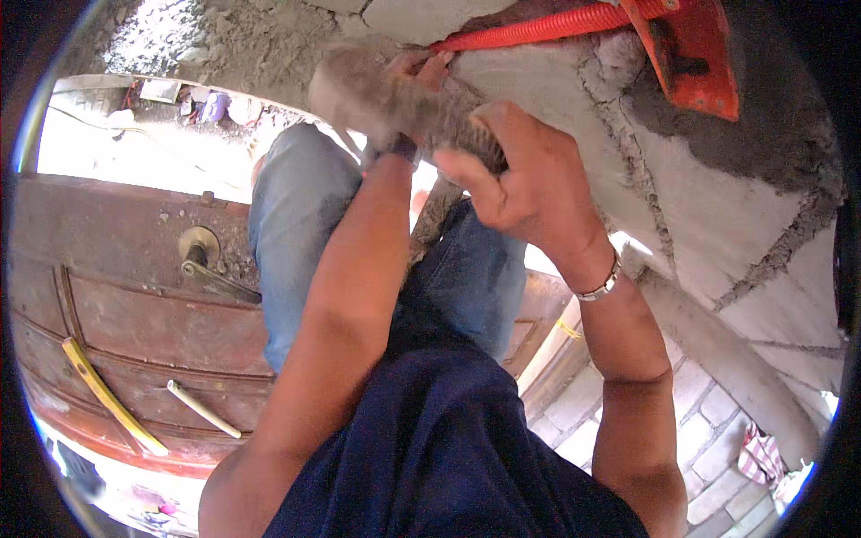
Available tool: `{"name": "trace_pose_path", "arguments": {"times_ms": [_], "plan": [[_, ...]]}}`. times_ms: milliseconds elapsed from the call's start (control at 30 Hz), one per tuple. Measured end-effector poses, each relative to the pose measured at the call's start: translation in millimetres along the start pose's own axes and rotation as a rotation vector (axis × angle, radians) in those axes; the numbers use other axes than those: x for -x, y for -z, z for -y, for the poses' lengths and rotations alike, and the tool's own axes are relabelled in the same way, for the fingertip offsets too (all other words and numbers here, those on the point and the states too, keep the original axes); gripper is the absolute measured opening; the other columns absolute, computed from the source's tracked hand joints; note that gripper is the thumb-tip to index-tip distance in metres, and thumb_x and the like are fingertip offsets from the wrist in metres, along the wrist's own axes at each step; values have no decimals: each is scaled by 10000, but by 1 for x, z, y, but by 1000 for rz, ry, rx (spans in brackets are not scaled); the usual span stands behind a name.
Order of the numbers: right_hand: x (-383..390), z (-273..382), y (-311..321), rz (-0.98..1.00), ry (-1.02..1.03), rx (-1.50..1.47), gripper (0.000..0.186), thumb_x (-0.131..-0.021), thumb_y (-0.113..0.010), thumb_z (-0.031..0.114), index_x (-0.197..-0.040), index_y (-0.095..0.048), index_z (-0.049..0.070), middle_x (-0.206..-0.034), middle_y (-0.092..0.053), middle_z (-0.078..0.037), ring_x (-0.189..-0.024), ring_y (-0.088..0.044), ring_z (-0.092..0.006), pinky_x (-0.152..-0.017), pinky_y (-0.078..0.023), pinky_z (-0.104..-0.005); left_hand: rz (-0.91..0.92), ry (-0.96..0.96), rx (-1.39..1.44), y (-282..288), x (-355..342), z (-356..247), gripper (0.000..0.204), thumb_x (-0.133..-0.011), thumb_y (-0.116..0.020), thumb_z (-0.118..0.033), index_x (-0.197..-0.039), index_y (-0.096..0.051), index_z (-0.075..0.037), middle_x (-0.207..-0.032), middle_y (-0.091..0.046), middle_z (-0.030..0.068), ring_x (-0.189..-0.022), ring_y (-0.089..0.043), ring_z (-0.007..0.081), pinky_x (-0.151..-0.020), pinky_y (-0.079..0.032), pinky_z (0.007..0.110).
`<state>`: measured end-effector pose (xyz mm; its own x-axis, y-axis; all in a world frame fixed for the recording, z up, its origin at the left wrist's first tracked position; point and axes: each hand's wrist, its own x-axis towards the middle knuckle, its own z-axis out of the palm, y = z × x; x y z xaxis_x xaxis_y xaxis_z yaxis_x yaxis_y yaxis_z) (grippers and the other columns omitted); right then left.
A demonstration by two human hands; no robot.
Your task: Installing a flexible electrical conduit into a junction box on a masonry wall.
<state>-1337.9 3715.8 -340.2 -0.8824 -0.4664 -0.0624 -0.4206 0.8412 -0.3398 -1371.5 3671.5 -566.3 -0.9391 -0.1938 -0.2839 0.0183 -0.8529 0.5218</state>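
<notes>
1. A grey, mortar-caked trowel [395,103], blurred, sits at upper centre of the frame against the block wall [717,206].
2. The right hand [525,179] is wrapped tight around its near end.
3. The left hand [417,72] presses on it from above, fingers partly spread; its grip cannot be told.
4. An orange conduit [538,29] runs along the wall just above.
5. A yellow level [108,394] and a white pipe [204,410] lie on the rusty platform [134,305] at lower left.
</notes>
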Motion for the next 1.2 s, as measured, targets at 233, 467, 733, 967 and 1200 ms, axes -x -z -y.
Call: {"name": "trace_pose_path", "arguments": {"times_ms": [233, 467, 733, 967, 1200], "plan": [[-7, -14, -4, 98, -102, 164, 435, -821, -601, 434, -815, -530, 6, -681, -584, -230, -666, -592, -415, -575, -469, -470, -15, -259, -741, -2, 2, -17, 179, -847, -621, -186, -839, -665, -13, -816, -662, 34, -702, -559, 113, -631, -445, 264], [-4, -41, -13, 158, -151, 273, 383, -819, -636, 371, -816, -518, 7, -659, -546, -227, -671, -561, -428, -564, -451, -436, 93, -256, -384, 20, -24, 23, 206, -801, -698, -218, -929, -673, -60, -868, -647, 27, -772, -579, 125, -689, -476, 294], [28, -6, 4, -17, -112, 14, 345, -812, -658, 329, -859, -540, 8, -709, -569, -215, -676, -565, -428, -561, -460, -421, 4, 32, -447, 10, -18, 3, 167, -813, -665, -57, -939, -621, 43, -821, -640, 46, -698, -561, 104, -626, -469, 243], [56, -23, -16, 3, -229, -16, 352, -805, -667, 328, -871, -558, 0, -714, -579, -217, -703, -587, -417, -567, -466, -423, -14, -3, -673, -22, 5, -35, 278, -804, -677, -254, -941, -682, -11, -776, -671, 73, -691, -613, 134, -620, -480, 285], [41, -21, -21, -35, -202, 38, 368, -794, -679, 334, -887, -566, -4, -739, -586, -217, -687, -595, -405, -584, -476, -425, -16, 205, 250, -4, 1, -21, 288, -896, -563, -221, -1082, -584, -3, -911, -571, 57, -775, -544, 163, -707, -436, 269]]}}
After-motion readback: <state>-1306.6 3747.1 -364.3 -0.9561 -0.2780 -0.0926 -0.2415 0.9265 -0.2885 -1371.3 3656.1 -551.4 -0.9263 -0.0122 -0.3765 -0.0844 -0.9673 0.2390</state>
